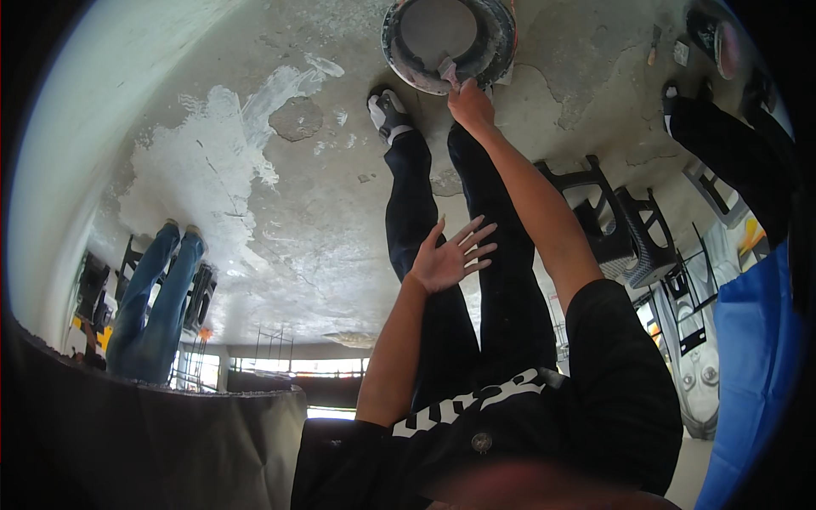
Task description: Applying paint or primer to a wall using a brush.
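Note:
A round dark tub (499, 42) smeared with grey stands on the floor in front of my feet and holds a smooth grey mix (439, 32). My right hand (473, 105) is closed round the handle of a paintbrush (448, 71) at the tub's near rim. The brush's coated head leans over the inner wall, beside the grey mix. My left hand (450, 259) hangs in front of my legs, palm turned up and fingers spread, with nothing in it.
Grey concrete floor (314, 200) bears white smears and rough patches. Black plastic stools (599, 208) stand to the right, near a blue sheet (748, 357). A wooden-handled tool (654, 47) lies at far right. One person in jeans (153, 297) is left, another in dark trousers (722, 140) right.

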Action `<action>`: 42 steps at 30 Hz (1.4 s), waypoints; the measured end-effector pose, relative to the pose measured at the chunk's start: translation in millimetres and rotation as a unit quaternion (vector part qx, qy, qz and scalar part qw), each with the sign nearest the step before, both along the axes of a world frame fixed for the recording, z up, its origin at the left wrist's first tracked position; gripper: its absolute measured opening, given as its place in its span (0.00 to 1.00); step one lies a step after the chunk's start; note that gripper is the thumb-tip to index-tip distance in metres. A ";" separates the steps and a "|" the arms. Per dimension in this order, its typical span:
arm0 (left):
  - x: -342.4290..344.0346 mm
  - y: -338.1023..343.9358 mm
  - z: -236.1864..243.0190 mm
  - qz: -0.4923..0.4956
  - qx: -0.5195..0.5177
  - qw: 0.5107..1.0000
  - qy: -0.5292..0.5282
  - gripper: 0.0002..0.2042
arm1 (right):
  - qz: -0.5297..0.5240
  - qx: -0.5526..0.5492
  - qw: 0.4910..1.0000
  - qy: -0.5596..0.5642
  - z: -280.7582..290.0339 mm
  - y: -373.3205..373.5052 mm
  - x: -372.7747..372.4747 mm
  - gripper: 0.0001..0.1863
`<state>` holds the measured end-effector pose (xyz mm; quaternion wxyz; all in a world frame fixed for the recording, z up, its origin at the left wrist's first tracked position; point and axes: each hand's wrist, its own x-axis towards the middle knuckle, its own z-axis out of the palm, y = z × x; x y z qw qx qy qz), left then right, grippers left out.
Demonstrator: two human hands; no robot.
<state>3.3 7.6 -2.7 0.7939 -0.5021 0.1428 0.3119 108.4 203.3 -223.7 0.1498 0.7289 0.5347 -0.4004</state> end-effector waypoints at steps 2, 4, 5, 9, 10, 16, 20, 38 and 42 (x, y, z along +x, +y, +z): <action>1.2 0.0 0.2 0.000 -0.003 1.000 0.000 0.36 | 0.014 -0.002 1.000 -0.006 -1.4 3.5 -1.9 0.23; 0.6 -1.1 0.2 0.001 -0.003 1.000 -0.001 0.36 | 0.029 -0.004 1.000 -0.012 -1.2 3.3 -5.3 0.23; 0.2 -1.5 0.5 0.005 -0.005 1.000 -0.001 0.36 | 0.028 0.014 0.999 -0.012 -0.5 2.2 -8.6 0.23; 2.7 0.6 0.6 0.002 0.009 1.000 0.001 0.36 | 0.069 -0.010 0.997 0.012 -6.9 8.2 -2.9 0.23; 4.9 2.1 0.7 0.001 0.011 1.000 -0.002 0.36 | 0.069 -0.008 0.998 0.009 -8.9 8.3 2.3 0.23; -2.0 -6.9 0.8 -0.003 -0.002 1.000 0.008 0.36 | 0.075 0.023 0.997 -0.011 4.1 6.2 -16.2 0.22; 3.3 -3.0 1.4 -0.011 0.005 1.000 0.005 0.36 | 0.053 0.035 0.998 -0.005 -9.9 11.1 -1.7 0.22; 0.9 -5.9 2.3 0.006 0.001 1.000 0.000 0.36 | 0.073 -0.020 0.997 -0.001 -10.6 4.2 -3.5 0.21; -0.3 -7.7 0.4 0.010 -0.006 1.000 -0.005 0.35 | 0.080 0.027 0.996 -0.017 -9.9 1.5 -7.5 0.21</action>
